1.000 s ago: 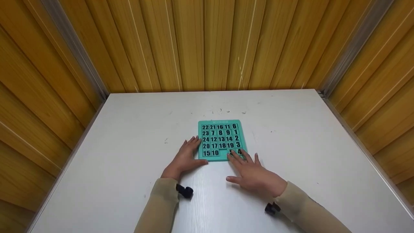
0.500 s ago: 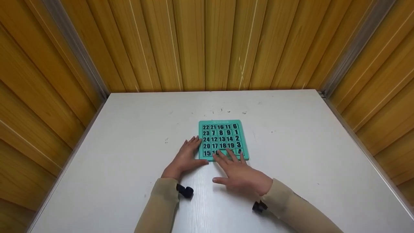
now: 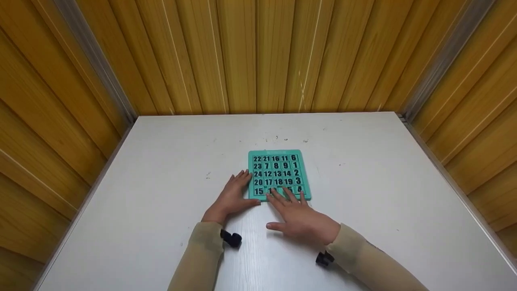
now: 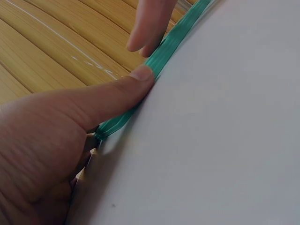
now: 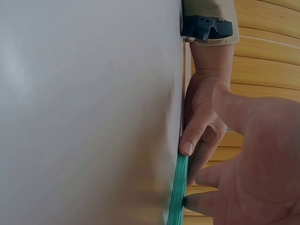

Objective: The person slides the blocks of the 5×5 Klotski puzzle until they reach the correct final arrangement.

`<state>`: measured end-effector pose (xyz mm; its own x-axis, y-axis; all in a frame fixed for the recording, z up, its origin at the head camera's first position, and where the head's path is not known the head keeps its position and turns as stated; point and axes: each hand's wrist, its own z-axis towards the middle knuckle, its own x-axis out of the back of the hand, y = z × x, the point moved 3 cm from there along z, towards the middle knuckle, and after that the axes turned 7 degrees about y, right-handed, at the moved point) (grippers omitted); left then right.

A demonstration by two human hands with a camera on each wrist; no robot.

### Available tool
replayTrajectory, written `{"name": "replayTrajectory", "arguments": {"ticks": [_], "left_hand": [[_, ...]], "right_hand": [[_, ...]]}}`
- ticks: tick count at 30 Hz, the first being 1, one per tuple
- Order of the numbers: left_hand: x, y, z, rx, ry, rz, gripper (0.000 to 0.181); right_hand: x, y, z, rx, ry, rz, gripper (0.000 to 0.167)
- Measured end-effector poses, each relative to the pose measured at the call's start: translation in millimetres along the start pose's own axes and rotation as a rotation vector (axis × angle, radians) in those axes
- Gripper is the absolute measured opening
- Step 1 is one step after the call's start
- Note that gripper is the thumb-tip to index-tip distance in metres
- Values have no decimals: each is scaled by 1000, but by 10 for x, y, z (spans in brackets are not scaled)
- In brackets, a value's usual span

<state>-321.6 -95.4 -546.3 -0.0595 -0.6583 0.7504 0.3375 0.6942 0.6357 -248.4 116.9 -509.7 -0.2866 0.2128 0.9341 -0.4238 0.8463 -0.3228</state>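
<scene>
A teal number board [image 3: 279,152] lies flat on the white table, its tiles in five rows. The left hand [image 3: 231,199] spans the near left corner, straight fingers along the left edge and thumb [image 4: 140,74] against the near edge. Over the bottom row, the right hand [image 3: 301,218] is spread palm down with its fingertips on the tiles, partly covering 10 and 5; its thumb stands off over the table. Tile 15 [image 3: 259,191] and tile 4 [image 3: 299,188] stay visible. In the right wrist view, the right hand [image 5: 262,159] reaches over the teal edge [image 5: 178,192].
The white table [image 3: 181,141] carries small dark marks beyond the board. Yellow wood-grain panels [image 3: 242,56] stand behind it and at both sides. Each beige sleeve has a small black camera, on the left [image 3: 231,239] and right [image 3: 324,259].
The right hand has moved left along the bottom row, from around tiles 5 and 4 to around 10. Tile 10 has shifted slightly right. The left hand has stayed in place.
</scene>
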Motion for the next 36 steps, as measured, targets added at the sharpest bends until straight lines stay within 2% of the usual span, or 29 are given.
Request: {"name": "replayTrajectory", "arguments": {"ticks": [11, 16, 26, 36], "left_hand": [[2, 1, 4, 5, -6, -5, 96], [1, 1, -6, 3, -8, -18, 97], [-12, 3, 4, 32, -7, 10, 96], [13, 15, -1, 22, -6, 18, 96]], "right_hand": [[47, 157, -105, -49, 8, 1, 91], [60, 159, -132, -61, 5, 10, 92], [44, -11, -16, 20, 23, 31, 89], [-11, -206, 146, 67, 12, 14, 90]]}}
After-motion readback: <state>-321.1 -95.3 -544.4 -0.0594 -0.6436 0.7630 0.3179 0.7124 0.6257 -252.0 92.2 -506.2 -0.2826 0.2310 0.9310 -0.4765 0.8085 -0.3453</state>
